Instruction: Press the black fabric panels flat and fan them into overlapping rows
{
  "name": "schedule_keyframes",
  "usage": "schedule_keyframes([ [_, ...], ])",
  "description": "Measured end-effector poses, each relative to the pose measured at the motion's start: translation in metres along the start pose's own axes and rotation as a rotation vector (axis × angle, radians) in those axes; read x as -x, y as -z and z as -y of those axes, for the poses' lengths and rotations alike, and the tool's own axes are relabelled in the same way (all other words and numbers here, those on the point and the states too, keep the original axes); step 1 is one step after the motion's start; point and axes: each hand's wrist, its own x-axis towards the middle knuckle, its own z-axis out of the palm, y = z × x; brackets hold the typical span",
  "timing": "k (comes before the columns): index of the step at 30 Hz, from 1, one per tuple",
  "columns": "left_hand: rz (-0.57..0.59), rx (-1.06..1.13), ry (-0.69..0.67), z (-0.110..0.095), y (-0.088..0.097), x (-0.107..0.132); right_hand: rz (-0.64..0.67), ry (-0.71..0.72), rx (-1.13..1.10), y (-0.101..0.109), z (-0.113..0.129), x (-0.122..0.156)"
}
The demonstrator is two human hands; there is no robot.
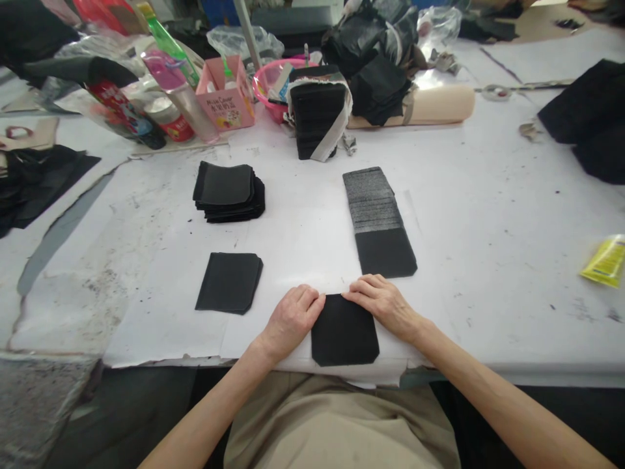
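Observation:
A black square piece with clipped corners (344,332), leather-like in look, lies flat at the table's front edge. My left hand (295,316) pinches its far left corner, fingers curled. At the far right corner my right hand (381,301) presses with fingers together. Just beyond my right hand, a fanned row of black and grey pieces (375,208) runs away from me; the nearest shows its black face. To the left lies another black piece (229,282), with a stack of black pieces (228,189) behind it.
A bound black bundle (319,111) stands at the back, near a pink basket (266,85) and a pink box (227,98). A beige roll (439,106) lies behind. On the right are a yellow packet (605,262) and black sheets (588,120).

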Motion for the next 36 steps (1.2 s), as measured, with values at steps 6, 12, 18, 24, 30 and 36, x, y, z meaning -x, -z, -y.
schedule_keyframes([
  [6, 0.192, -0.119, -0.064, -0.002, 0.012, -0.008, -0.021, 0.017, 0.005, -0.001, -0.004, 0.003],
  [12, 0.242, -0.161, -0.088, -0.005, 0.015, -0.010, -0.025, 0.023, 0.009, 0.001, -0.006, 0.004],
  [18, 0.132, -0.101, -0.055, -0.004, 0.008, 0.000, 0.002, 0.021, 0.004, 0.007, -0.009, 0.009],
  [24, 0.072, -0.050, -0.012, -0.005, 0.004, 0.007, 0.011, 0.001, -0.005, 0.008, -0.012, 0.016],
  [30, 0.022, -0.054, 0.012, -0.006, 0.003, 0.010, -0.004, -0.026, -0.010, 0.011, -0.014, 0.022],
  [36, -0.029, -0.076, 0.015, -0.008, 0.004, 0.014, -0.004, -0.054, -0.015, 0.014, -0.014, 0.027],
])
